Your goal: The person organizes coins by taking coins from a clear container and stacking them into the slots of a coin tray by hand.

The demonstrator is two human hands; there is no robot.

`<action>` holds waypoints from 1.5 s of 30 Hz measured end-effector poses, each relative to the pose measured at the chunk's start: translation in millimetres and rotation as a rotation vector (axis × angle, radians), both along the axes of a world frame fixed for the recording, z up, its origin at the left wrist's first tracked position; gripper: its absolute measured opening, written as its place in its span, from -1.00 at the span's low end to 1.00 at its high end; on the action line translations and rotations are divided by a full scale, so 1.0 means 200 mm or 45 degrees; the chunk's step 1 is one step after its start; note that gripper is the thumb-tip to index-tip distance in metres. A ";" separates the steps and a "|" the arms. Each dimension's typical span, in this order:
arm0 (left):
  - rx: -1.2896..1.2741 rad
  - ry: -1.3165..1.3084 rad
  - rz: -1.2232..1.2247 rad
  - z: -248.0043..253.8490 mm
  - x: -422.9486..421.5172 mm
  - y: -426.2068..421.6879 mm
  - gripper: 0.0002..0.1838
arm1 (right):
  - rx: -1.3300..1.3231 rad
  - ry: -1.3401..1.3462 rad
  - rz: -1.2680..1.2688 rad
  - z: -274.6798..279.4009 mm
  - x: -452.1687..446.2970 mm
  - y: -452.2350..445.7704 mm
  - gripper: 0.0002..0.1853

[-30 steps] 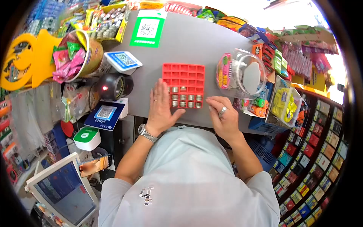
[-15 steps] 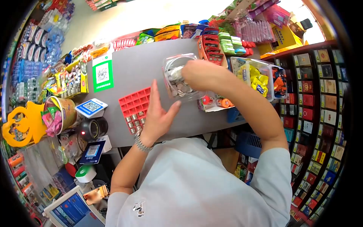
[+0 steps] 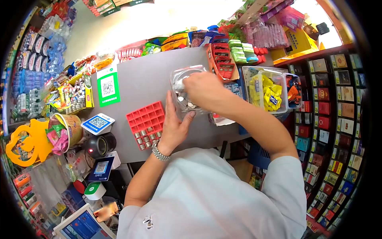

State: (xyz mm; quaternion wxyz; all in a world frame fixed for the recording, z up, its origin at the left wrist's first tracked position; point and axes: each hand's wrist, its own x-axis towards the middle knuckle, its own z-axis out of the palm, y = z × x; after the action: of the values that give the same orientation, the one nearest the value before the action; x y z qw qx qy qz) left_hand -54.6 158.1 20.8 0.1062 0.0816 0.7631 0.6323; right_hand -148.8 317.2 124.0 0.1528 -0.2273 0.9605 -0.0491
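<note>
A red compartment tray lies on the grey counter, with upright stacks of coins in its nearer compartments. My left hand rests at the tray's right edge, thumb apart from the straight fingers, holding nothing. To the right of it stands a clear plastic jar with loose coins inside. My right hand is at the jar's opening, its back toward the camera. Its fingertips are hidden, so what they hold, if anything, does not show.
Green QR sign, blue QR stand and black scanner stand left. A candy bucket is farther left. Right of the jar are a red snack box and a tub of yellow packets. Racks line the far right.
My right hand has gone from beside the tray to the jar of coins. The view has turned right, and the jar stands closer to the tray than at first. My left hand stays by the tray.
</note>
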 end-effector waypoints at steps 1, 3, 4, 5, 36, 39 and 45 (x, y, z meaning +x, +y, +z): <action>0.037 0.002 -0.010 0.01 -0.01 0.00 0.05 | -0.060 0.084 -0.063 0.11 0.03 0.05 -0.80; 0.087 -0.029 -0.027 0.02 -0.02 0.00 0.04 | -0.446 0.336 -0.250 0.27 0.11 0.18 -0.81; 0.138 -0.065 -0.038 0.02 -0.02 0.00 0.03 | -0.444 0.335 -0.266 0.34 0.16 0.24 -0.81; 0.135 -0.069 -0.053 0.03 -0.01 -0.01 0.03 | -0.596 0.226 -0.426 0.41 0.21 0.29 -0.83; 0.514 -0.357 0.132 0.10 0.08 -0.21 -0.28 | -0.450 -0.474 -0.526 -0.38 0.82 0.10 -0.66; 0.493 -0.359 0.113 0.10 0.07 -0.19 -0.25 | -0.704 -0.263 -0.481 -0.20 0.75 0.18 -0.67; 0.386 -0.288 0.018 0.05 0.07 -0.09 -0.12 | -0.912 0.093 -0.383 0.08 0.43 0.33 -0.79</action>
State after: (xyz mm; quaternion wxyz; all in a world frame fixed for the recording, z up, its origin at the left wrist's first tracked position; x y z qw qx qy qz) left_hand -41.4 140.8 30.4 0.1731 0.0197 0.6427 0.7460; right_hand -62.5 383.8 139.0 0.0205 -0.1243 0.9100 -0.3950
